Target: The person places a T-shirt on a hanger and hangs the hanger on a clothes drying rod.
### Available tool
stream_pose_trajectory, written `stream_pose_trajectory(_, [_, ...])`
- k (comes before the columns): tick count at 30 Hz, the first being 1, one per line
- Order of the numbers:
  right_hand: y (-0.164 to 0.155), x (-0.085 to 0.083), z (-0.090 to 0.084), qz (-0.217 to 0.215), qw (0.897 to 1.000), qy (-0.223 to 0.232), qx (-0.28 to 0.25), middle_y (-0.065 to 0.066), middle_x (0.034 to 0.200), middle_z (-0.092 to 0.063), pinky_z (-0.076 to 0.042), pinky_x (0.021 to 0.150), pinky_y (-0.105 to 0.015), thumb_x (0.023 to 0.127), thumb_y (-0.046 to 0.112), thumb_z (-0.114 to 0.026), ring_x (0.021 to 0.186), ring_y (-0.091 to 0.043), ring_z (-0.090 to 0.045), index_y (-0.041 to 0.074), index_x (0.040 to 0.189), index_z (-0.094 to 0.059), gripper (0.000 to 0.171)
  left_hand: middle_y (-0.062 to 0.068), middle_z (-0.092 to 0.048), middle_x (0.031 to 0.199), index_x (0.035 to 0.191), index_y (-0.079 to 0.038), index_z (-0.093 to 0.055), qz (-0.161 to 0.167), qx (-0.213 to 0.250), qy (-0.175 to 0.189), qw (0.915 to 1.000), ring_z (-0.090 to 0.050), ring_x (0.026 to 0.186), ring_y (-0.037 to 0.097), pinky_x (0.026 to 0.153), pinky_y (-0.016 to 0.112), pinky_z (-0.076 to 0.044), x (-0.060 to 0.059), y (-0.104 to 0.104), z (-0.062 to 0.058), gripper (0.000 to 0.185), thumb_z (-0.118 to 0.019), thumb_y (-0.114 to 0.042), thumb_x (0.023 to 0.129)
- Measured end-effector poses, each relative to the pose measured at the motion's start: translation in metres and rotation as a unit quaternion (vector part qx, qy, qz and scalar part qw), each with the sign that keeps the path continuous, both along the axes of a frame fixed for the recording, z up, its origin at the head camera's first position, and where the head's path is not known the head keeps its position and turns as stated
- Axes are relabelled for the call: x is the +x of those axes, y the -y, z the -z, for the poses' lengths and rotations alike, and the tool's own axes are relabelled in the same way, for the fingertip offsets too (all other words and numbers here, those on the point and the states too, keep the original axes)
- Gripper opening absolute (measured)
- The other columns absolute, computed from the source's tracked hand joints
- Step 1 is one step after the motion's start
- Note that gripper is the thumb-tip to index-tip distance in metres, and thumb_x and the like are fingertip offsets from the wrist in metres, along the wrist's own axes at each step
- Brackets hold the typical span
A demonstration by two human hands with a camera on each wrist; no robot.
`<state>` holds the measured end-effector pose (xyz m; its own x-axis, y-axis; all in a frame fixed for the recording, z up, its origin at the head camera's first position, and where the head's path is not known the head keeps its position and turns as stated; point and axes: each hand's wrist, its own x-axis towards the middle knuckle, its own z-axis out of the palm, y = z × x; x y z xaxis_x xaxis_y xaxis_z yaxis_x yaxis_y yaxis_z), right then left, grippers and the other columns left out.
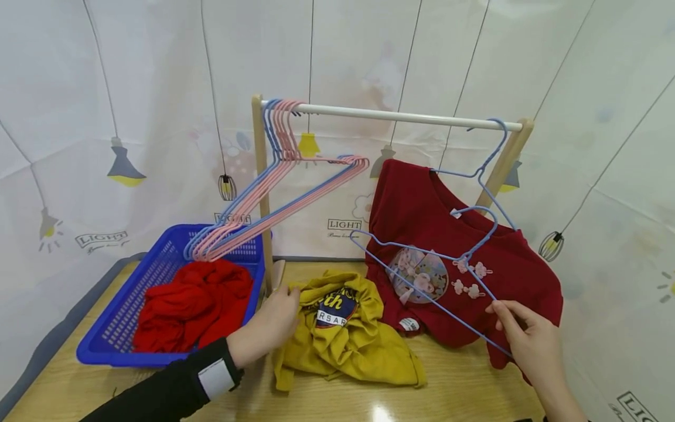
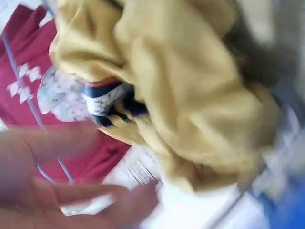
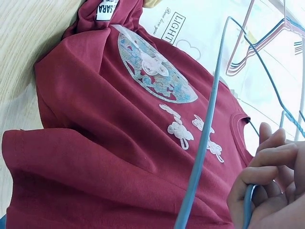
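Basket (image 1: 111, 328) left on the table (image 1: 464, 392), crumpled shirt (image 1: 348, 334) centre, hung shirt (image 1: 448, 275) right, rack (image 1: 401, 117) behind, seemingly touching.

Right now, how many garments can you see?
3. A red one bunched in the blue basket at, a yellow one crumpled on the table, a dark red shirt on a hanger. Others may lie hidden underneath.

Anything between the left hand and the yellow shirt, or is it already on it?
Nothing visible in the way. The left hand already touches the left edge of the yellow shirt on the table. The blue basket sits further left, clear of it. The right hand holds a blue hanger over the red shirt.
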<state>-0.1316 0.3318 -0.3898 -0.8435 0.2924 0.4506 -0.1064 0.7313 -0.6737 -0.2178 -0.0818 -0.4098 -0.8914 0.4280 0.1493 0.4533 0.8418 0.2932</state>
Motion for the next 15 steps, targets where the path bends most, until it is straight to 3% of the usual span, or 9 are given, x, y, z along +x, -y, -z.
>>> stream_pose_trajectory(3, [-0.001,-0.001,0.001,0.003,1.0,-0.001,0.007,-0.001,0.067,-0.061,-0.029,0.038,-0.025,0.103,0.019,-0.067,0.06,-0.006,-0.053,0.007,0.099,-0.077,0.016,0.031,-0.06,0.11,0.124,0.017,-0.057,0.0,-0.009,0.004,1.0,-0.065,0.098,0.043,0.083,0.051,-0.057,-0.007,-0.007,-0.013,0.047,-0.08,-0.002,0.087])
stream_pose_trajectory(9, [0.0,-0.001,0.002,0.01,1.0,0.006,0.011,-0.001,0.068,-0.062,-0.031,0.039,-0.025,0.103,0.022,-0.067,0.061,-0.005,-0.054,0.007,0.098,-0.077,0.018,0.028,-0.063,0.11,0.118,0.015,-0.059,0.011,-0.054,0.054,0.9971,-0.066,0.102,0.042,0.084,0.053,-0.057,-0.022,-0.02,-0.035,0.035,-0.075,-0.001,0.091])
stream_pose_trajectory(12, [0.001,0.0,0.002,0.012,1.0,0.001,0.012,-0.002,0.068,-0.062,-0.031,0.039,-0.025,0.103,0.021,-0.067,0.059,-0.006,-0.052,0.007,0.097,-0.077,0.018,0.023,-0.066,0.105,0.111,0.01,-0.063,0.012,-0.116,0.057,0.9915,-0.067,0.097,0.037,0.091,0.05,-0.051,-0.035,-0.023,-0.039,0.022,-0.071,-0.001,0.093])
stream_pose_trajectory(15, [0.003,-0.001,0.002,0.01,1.0,-0.001,0.012,-0.001,0.068,-0.062,-0.03,0.039,-0.026,0.103,0.02,-0.067,0.057,-0.007,-0.05,0.006,0.099,-0.077,0.017,0.016,-0.067,0.093,0.1,0.003,-0.066,0.02,-0.176,0.051,0.9828,-0.066,0.089,0.031,0.09,0.049,-0.044,-0.049,-0.025,-0.035,0.008,-0.068,-0.002,0.094])
